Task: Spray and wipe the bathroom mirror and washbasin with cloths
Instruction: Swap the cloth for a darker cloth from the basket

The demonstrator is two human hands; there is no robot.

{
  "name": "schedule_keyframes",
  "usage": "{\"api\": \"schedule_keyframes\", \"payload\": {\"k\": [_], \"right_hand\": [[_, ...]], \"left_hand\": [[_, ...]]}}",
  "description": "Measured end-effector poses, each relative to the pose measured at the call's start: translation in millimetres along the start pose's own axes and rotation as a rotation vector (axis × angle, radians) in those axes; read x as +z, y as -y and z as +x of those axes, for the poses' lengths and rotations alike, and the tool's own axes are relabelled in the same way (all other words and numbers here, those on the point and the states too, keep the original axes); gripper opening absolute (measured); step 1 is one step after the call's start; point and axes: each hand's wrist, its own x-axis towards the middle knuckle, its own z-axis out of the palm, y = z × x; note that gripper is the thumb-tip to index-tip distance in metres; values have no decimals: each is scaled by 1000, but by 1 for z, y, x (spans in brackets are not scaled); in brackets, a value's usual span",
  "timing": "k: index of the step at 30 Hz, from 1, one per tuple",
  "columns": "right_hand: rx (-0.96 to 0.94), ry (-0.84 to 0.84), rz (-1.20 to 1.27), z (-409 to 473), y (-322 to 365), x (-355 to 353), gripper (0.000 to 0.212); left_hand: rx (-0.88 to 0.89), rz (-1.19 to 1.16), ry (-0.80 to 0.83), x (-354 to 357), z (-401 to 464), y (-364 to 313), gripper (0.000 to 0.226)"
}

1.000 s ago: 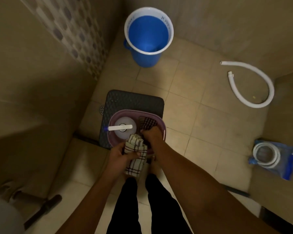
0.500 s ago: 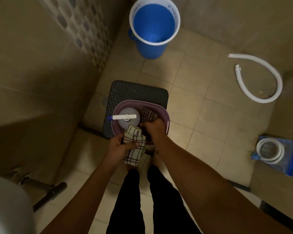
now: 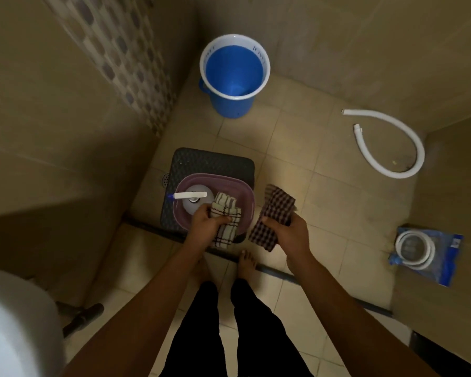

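Note:
A purple basket (image 3: pixel 246 198) stands on a dark stool (image 3: pixel 212 160) on the bathroom floor. Inside it a clear spray bottle (image 3: pixel 192 198) with a white trigger stands upright. My left hand (image 3: pixel 203 224) grips a folded cream checked cloth (image 3: pixel 226 217) over the basket's near side. My right hand (image 3: pixel 288 231) holds a dark red checked cloth (image 3: pixel 275 213) to the right of the basket, clear of it. The white washbasin (image 3: pixel 14 333) shows at the bottom left corner. No mirror is visible.
A blue bucket (image 3: pixel 234 74) stands in the far corner. A white hose (image 3: pixel 392 148) curves on the floor at the right, and a coiled hose in a blue packet (image 3: pixel 424 254) lies further right. Tiled walls close in on the left and behind. My bare feet (image 3: pixel 246 263) are below the stool.
My right hand has lifted the dark red cloth out of the basket and carried it to the right. My left hand keeps the cream cloth over the basket. The view tilted downward.

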Motion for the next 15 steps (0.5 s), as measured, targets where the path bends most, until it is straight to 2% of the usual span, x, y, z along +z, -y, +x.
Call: {"api": "schedule_keyframes", "payload": {"k": [3,7,11,15], "right_hand": [[9,-11,22,-4,-12,-15,49],[16,13,39,-4,-27,-20,51],[27,31,31,0,-40,-15,53],[30,57,22,6,-50,-8,55]], "left_hand": [[18,12,-8,19,22,-4,34],[10,74,-52,33,64,7,38],[-72,160,-22,39,101,24,41],[-74,258,12,47,123,43,37]]}}
